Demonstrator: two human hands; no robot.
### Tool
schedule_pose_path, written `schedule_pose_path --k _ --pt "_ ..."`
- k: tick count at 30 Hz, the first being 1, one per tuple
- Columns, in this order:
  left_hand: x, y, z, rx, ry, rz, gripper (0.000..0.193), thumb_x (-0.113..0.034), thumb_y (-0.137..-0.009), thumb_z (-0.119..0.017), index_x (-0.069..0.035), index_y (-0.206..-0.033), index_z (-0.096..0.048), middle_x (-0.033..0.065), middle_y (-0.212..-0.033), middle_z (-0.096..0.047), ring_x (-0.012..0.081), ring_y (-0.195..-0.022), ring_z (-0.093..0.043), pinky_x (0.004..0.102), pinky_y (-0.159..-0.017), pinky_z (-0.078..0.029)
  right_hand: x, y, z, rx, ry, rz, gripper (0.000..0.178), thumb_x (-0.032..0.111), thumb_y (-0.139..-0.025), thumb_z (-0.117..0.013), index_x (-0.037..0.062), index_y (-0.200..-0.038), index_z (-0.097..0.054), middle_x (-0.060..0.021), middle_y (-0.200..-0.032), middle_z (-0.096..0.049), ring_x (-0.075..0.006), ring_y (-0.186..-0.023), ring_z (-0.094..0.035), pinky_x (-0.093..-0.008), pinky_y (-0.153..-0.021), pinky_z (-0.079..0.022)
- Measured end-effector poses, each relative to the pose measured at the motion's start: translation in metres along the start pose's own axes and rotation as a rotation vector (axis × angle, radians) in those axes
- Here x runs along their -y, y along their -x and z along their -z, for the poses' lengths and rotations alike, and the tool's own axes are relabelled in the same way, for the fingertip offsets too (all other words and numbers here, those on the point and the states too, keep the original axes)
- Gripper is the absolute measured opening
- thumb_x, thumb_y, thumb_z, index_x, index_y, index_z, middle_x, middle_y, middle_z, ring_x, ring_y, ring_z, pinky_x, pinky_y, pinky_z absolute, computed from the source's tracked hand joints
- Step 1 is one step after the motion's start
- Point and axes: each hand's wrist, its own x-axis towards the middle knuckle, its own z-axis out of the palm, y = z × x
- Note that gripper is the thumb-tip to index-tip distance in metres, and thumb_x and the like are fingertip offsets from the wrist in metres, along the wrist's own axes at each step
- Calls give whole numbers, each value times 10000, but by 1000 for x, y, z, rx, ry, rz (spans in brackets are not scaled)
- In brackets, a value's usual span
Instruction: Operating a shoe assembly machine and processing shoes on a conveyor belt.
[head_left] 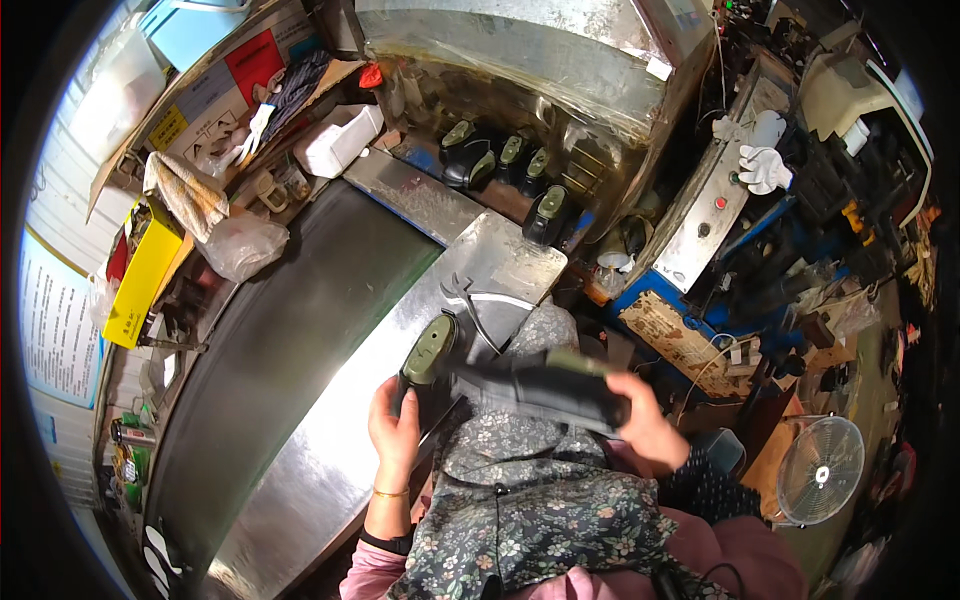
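Note:
My left hand (393, 432) is closed around a black shoe with an olive-green last (431, 346) in it, held over the metal ledge. In my right hand (648, 424) is a second black shoe (560, 392), held sideways above my flowered apron (540, 480) and smeared by motion. A strip of green shows along its upper side. The two shoes are close together over my lap; whether they touch, I cannot tell. Just beyond them, pincers (474, 306) with spread handles rest on the bare metal ledge (385, 370).
A dark conveyor belt (310, 300) runs along the left. Several black shoes on green lasts (548, 212) stand at the machine opening ahead. White gloves (765, 168) lie on the control box (712, 215) at right. A fan (822, 472) stands at far right.

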Motion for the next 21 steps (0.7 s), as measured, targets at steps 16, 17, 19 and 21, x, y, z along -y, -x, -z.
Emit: schedule_pose_path --k 16,17,19,21 --pt "-18 -59 -47 341 701 576 464 -191 -839 -737 63 -1168 -531 141 -988 -665 232 -823 -676 326 -734 -565 -92 -104 -45 281 821 178 1070 304 -824 -779 64 -1553 -34 -218 -1579 -165 -295 -1456 -216 -395 -1139 -277" --pt "-48 -42 -67 296 793 665 533 -206 -842 -740 33 -1247 -488 156 -1095 -636 226 -918 -660 344 -785 -555 -97 -94 -37 260 739 217 1133 234 -801 -784 72 -1552 48 -202 -1603 -73 -281 -1471 -164 -344 -1149 -237" --pt "-71 -16 -89 462 1082 634 535 -322 -915 -658 -38 -1318 -452 106 -1222 -587 238 -1122 -571 395 -972 -451 -64 -61 -49 105 501 234 1015 77 -753 -707 69 -1557 -88 -180 -1504 -333 -241 -1336 -406 -312 -1074 -358" --pt "-109 -1 -97 719 1242 628 485 -387 -983 -534 -86 -1353 -449 64 -1274 -571 256 -1203 -516 414 -1065 -358 1 -19 -38 5 242 177 909 38 -731 -657 72 -1534 -234 -136 -1406 -475 -205 -1205 -529 -300 -1012 -424"
